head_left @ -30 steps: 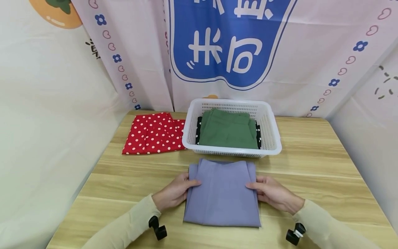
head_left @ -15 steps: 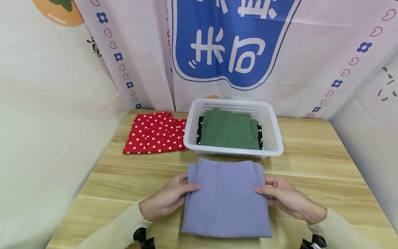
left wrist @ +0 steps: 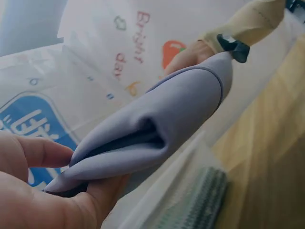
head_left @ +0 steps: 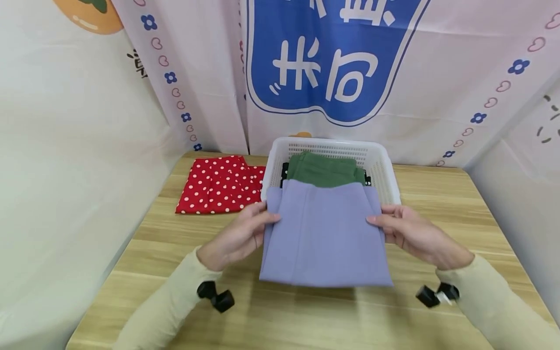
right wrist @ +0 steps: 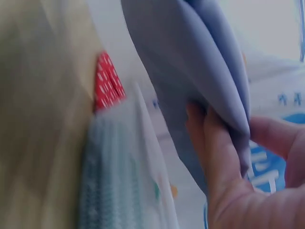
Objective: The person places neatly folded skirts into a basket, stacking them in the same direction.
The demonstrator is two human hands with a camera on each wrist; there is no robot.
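A folded lavender cloth [head_left: 325, 238] is held up off the table between both hands, its far edge overlapping the basket in the head view. My left hand [head_left: 240, 233] pinches its left side, thumb on top and fingers beneath. On the other side my right hand [head_left: 420, 236] pinches it the same way; the right wrist view shows the fingers under the cloth [right wrist: 190, 71]. Seen from the left wrist, the cloth [left wrist: 157, 114] is folded in layers with a gap along its side. Behind it stands a white plastic basket [head_left: 385, 167] with a folded green cloth [head_left: 323, 167] inside.
Left of the basket lies a folded red cloth with white dots [head_left: 218, 187]. Black dotted fabric [head_left: 285, 170] shows beneath the green cloth. The wooden table [head_left: 183, 282] meets a printed curtain [head_left: 210, 97] at its back edge.
Both hands have lifted the lavender cloth from the table and carried it forward to the basket's front. The basket and the red cloth have stayed in place.
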